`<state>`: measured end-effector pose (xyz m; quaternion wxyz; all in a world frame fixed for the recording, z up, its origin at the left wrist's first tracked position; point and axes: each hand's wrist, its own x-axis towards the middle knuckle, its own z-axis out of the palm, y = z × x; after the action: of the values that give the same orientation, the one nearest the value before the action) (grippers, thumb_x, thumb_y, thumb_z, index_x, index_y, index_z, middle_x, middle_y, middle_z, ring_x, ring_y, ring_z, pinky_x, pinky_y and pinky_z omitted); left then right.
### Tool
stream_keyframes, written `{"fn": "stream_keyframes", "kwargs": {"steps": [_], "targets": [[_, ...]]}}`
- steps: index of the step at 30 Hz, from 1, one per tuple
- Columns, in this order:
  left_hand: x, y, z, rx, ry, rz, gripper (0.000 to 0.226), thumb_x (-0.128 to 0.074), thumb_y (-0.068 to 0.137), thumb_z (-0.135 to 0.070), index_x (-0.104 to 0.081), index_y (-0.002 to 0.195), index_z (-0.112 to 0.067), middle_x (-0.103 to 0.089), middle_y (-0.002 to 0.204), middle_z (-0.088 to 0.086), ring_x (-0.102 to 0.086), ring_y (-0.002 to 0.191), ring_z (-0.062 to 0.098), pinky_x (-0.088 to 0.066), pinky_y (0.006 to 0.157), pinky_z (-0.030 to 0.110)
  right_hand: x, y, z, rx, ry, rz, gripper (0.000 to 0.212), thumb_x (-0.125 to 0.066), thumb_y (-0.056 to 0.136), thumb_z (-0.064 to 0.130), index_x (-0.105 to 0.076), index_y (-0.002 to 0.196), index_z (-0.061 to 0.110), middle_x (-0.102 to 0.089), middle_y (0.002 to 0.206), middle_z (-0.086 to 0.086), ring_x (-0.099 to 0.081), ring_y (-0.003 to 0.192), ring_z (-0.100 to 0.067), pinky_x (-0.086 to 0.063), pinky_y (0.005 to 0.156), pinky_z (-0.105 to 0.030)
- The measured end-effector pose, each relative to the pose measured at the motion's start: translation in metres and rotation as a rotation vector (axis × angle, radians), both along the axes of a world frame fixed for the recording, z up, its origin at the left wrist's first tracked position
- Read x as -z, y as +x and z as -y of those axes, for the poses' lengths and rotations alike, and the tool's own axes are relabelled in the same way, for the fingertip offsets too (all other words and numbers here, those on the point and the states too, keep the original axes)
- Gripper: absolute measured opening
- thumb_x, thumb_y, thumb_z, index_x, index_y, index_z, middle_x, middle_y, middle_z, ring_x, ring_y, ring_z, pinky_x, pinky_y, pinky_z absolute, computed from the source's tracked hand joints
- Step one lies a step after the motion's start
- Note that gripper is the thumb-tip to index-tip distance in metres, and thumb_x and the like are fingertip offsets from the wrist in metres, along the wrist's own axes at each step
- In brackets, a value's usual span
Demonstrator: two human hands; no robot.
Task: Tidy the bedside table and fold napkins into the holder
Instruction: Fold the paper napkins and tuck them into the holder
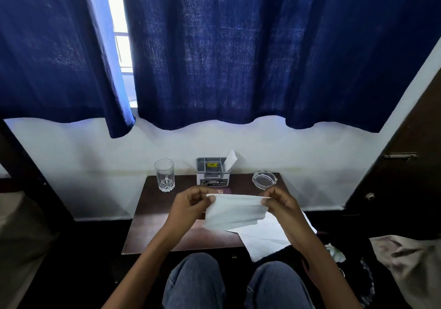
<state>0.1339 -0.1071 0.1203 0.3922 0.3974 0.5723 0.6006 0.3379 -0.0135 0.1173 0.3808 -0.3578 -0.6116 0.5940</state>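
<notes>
One white napkin (235,210) is held stretched above the bedside table (152,213), its upper corners pinched by the left hand (191,203) and the right hand (279,201), while one second napkin (230,159) is stood in the single grey holder (213,172) behind, flanked by one glass (164,175) and one ashtray (264,179).

We are sitting in what looks like a bedroom: blue curtains (238,46) are hanging over the far window (118,22), and a small dark table (155,213) against the white wall (71,165) is carrying a glass (164,175), ashtray (264,179) and napkin holder (213,172).
</notes>
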Motion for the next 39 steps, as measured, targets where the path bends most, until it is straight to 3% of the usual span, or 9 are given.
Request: {"fn": "stream_keyframes", "kwargs": {"steps": [5,7,10,15,22,28,32,35,39], "targets": [[0.013,0.009,-0.002,0.067,-0.141,0.547,0.028,-0.053,0.088,-0.025,-0.065,0.108,-0.009,-0.072,0.092,0.005,-0.067,0.079,0.016,-0.054,0.073,0.031,0.002,-0.004,0.002,0.016,-0.026,0.015,0.017,-0.055,0.081,0.019,-0.046,0.068,0.025,-0.042,0.064,0.004,-0.037,0.056,-0.008,-0.027,0.049,-0.023],[0.021,0.014,0.003,0.169,-0.252,0.744,0.043,-0.043,0.090,-0.042,-0.068,0.109,-0.012,-0.070,0.106,0.010,-0.067,0.092,0.023,-0.053,0.081,0.038,0.003,-0.008,0.004,0.057,-0.078,-0.036,0.015,-0.055,0.077,0.024,-0.047,0.064,0.028,-0.040,0.068,0.001,-0.036,0.062,-0.011,-0.027,0.054,-0.028],[0.032,0.025,0.011,0.303,-0.322,0.810,0.046,-0.043,0.088,-0.042,-0.075,0.096,-0.011,-0.073,0.105,0.012,-0.071,0.090,0.024,-0.059,0.071,0.037,0.010,-0.012,0.004,0.130,-0.176,-0.094,0.014,-0.058,0.079,0.019,-0.055,0.070,0.028,-0.049,0.080,-0.004,-0.046,0.077,-0.017,-0.038,0.071,-0.033],[0.036,0.025,0.008,0.229,-0.266,0.630,0.029,-0.059,0.082,-0.007,-0.063,0.110,-0.002,-0.073,0.100,0.016,-0.072,0.081,0.024,-0.060,0.067,0.034,0.026,-0.007,0.000,0.133,-0.317,-0.119,0.005,-0.057,0.089,0.022,-0.062,0.089,0.024,-0.059,0.105,-0.007,-0.052,0.103,-0.022,-0.039,0.096,-0.041],[0.039,0.020,0.003,0.116,-0.238,0.537,0.020,-0.058,0.084,0.002,-0.063,0.102,-0.003,-0.073,0.092,0.012,-0.071,0.075,0.023,-0.059,0.065,0.038,0.028,0.005,0.007,-0.061,-0.372,-0.142,0.038,-0.063,0.081,0.006,-0.058,0.115,0.024,-0.066,0.091,-0.008,-0.061,0.083,-0.023,-0.049,0.067,-0.033],[0.047,0.017,-0.002,0.065,-0.131,0.358,0.048,-0.067,0.072,0.010,-0.059,0.116,-0.010,-0.076,0.090,0.002,-0.070,0.079,0.020,-0.057,0.072,0.036,0.032,0.004,0.004,0.001,-0.242,-0.021,0.033,-0.061,0.077,-0.011,-0.071,0.098,0.011,-0.063,0.090,-0.016,-0.059,0.083,-0.024,-0.049,0.075,-0.032],[0.051,0.013,-0.005,0.001,-0.100,0.254,0.070,-0.064,0.075,0.014,-0.045,0.119,-0.036,-0.073,0.088,0.002,-0.068,0.076,0.015,-0.057,0.067,0.032,0.031,0.002,0.004,0.074,-0.110,0.057,0.028,-0.062,0.077,-0.010,-0.071,0.085,0.016,-0.051,0.080,-0.013,-0.046,0.075,-0.021,-0.042,0.057,-0.017],[0.051,0.009,-0.006,0.010,-0.134,-0.002,0.054,-0.065,0.078,0.008,-0.056,0.119,-0.026,-0.069,0.072,-0.012,-0.059,0.067,0.005,-0.050,0.066,0.026,0.031,0.001,0.004,0.118,-0.004,0.094,0.027,-0.063,0.077,-0.011,-0.069,0.080,0.015,-0.049,0.071,-0.012,-0.041,0.067,-0.020,-0.035,0.050,-0.013],[0.048,0.007,-0.004,-0.015,-0.198,-0.253,0.035,-0.073,0.076,-0.008,-0.064,0.097,-0.034,-0.069,0.084,0.008,-0.058,0.072,0.014,-0.046,0.060,0.012,0.032,-0.002,0.006,0.162,0.016,0.096,0.026,-0.063,0.076,-0.013,-0.068,0.075,0.013,-0.060,0.064,-0.005,-0.046,0.052,-0.006,-0.037,0.050,-0.009]]}}
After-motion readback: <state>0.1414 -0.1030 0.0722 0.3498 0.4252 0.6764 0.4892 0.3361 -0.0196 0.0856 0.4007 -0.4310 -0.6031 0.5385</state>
